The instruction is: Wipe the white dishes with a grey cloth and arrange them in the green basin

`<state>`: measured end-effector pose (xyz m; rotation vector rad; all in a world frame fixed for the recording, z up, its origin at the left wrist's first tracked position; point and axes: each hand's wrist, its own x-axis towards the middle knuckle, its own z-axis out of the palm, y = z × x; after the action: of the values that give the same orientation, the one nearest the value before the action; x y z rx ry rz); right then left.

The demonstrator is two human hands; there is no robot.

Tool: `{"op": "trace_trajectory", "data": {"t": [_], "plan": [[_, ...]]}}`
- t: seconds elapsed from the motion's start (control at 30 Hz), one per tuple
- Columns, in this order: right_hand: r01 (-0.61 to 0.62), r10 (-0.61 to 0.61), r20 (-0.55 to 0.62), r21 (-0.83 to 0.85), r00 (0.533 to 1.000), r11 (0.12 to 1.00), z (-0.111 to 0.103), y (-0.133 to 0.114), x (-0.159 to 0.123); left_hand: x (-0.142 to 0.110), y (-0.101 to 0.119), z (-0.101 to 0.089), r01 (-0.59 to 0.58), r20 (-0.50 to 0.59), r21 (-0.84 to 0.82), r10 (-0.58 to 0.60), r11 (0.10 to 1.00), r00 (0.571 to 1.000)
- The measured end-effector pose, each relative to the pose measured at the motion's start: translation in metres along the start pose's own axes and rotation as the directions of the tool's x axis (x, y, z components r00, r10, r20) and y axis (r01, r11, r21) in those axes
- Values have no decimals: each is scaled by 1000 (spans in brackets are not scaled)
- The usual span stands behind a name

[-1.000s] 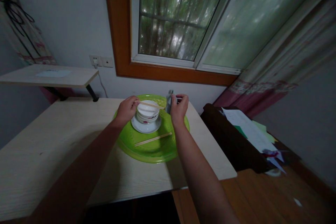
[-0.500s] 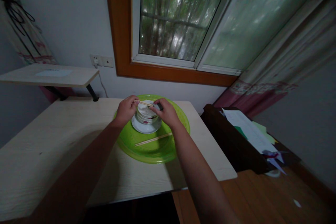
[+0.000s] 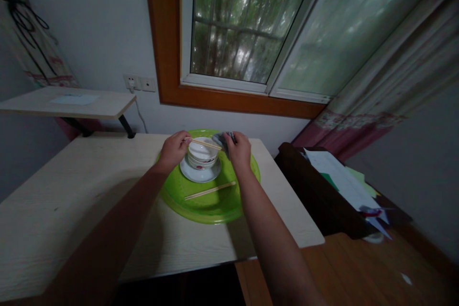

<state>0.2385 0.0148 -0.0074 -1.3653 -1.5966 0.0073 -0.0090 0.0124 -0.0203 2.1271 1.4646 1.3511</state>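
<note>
My left hand (image 3: 174,148) pinches one end of a pair of light wooden chopsticks (image 3: 206,143), held level above a stack of white bowls (image 3: 202,154). Closed on a grey cloth (image 3: 219,140), my right hand (image 3: 238,150) is at the chopsticks' other end, where the cloth touches or nearly touches the tips. The bowls stand on a white plate (image 3: 195,176) in a round green tray (image 3: 208,216). More chopsticks (image 3: 210,191) lie on the tray in front of the plate.
The tray rests on a pale wooden table (image 3: 89,191). A small raised shelf (image 3: 68,103) with a paper stands at the back left. Beyond the table's right edge is a dark brown piece of furniture (image 3: 304,186) with papers on it. A window (image 3: 251,24) is behind.
My right hand slid the cloth left along the chopsticks toward my left hand, then back right to their far end. The left hand stayed in place holding the chopsticks.
</note>
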Motion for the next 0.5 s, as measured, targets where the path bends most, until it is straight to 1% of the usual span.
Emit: {"op": "trace_trajectory", "data": {"t": [0.1, 0.23, 0.3, 0.4, 0.5], "plan": [[-77, 79, -112, 25, 991, 997, -3, 4, 2, -1, 2, 0, -36, 41, -56, 39, 998, 998], [-137, 140, -218, 32, 966, 990, -7, 7, 3, -3, 3, -2, -20, 87, -138, 33, 990, 996], [-163, 168, -275, 43, 947, 986, -9, 6, 3, -3, 3, -3, -10, 82, -169, 24, 986, 996], [-198, 210, -358, 71, 910, 978, -12, 4, 3, -3, 0, -3, 11, 41, -175, -4, 985, 999], [-203, 222, -399, 88, 890, 975, -15, 3, 4, -3, -3, -3, 29, 17, -171, -27, 985, 999]]}}
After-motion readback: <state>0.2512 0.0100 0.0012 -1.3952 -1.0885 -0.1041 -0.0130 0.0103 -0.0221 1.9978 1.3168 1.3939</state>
